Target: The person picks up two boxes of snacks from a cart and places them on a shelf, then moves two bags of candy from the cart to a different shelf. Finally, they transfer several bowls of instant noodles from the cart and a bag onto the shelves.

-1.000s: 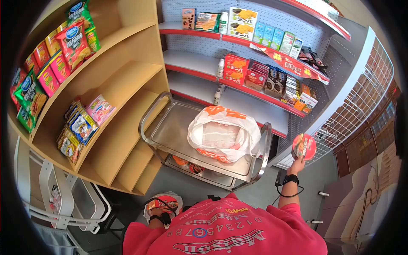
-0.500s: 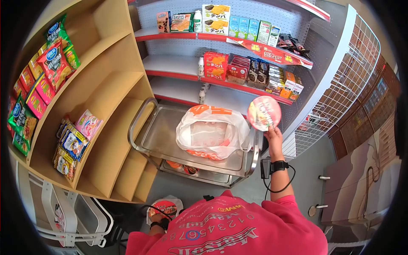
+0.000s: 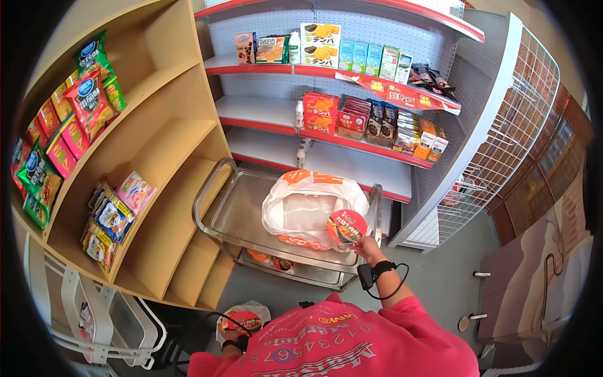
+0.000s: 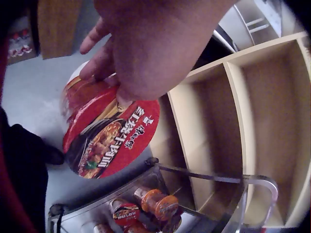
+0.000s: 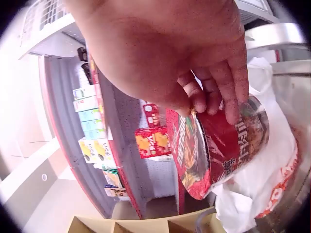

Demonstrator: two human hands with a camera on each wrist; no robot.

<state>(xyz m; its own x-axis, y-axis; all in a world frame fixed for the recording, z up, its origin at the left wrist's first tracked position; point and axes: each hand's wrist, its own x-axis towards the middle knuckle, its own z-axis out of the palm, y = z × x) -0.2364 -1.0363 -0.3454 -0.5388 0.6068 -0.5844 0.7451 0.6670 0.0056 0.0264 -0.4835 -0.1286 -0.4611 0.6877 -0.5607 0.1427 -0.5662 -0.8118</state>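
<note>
- bare right forearm [image 3: 398, 291] sticks out of a hot-pink short sleeve [image 3: 409, 309], angled inward, so the bare right hand [image 5: 175, 53] ends up at the right end of the silver metal two-tier trolley [image 3: 242, 204]
- right fingers are bent in a grip, thick black strap [image 3: 382, 269] round that wrist
- bare left hand [image 4: 150, 53] hangs low on the trolley's near side, gripping too, with another black wrist strap [image 3: 239, 342]

Red-lidded cups [image 3: 345, 225] in both hands [image 3: 367, 249]

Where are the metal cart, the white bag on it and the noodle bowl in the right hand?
Metal cart [image 3: 237, 204]: head view, bare top tray.
White bag [image 3: 272, 215]: head view, left side.
Noodle bowl [image 3: 347, 226]: head view, lid.
</note>
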